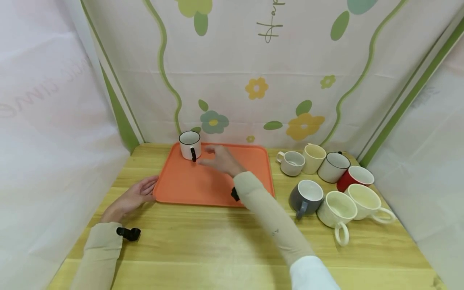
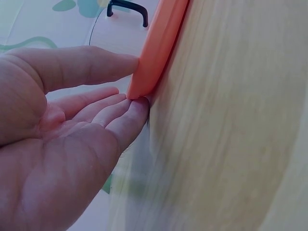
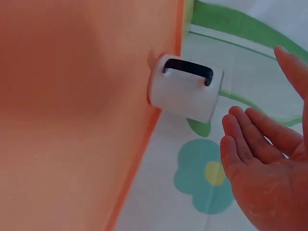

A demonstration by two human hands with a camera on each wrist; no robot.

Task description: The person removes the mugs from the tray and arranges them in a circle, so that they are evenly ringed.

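A white enamel mug (image 1: 190, 146) with a black rim and black handle stands in the far left corner of an orange tray (image 1: 214, 189). My right hand (image 1: 222, 160) is over the tray just right of this mug, thumb and fingers spread apart. In the right wrist view the fingers (image 3: 257, 139) are clear of the mug (image 3: 185, 91) and hold nothing. At the tray's near left corner, my left hand (image 1: 135, 197) holds the edge. The left wrist view shows its thumb (image 2: 96, 67) against the tray rim (image 2: 156, 48) and fingertips at the lower edge.
On the table's right stand several mugs: a small white cup (image 1: 291, 163), a pale yellow mug (image 1: 313, 159), a black-rimmed white mug (image 1: 333, 167), a red mug (image 1: 349, 179), a grey mug (image 1: 306, 197) and two cream mugs (image 1: 337, 209). A floral curtain (image 1: 232, 80) hangs behind.
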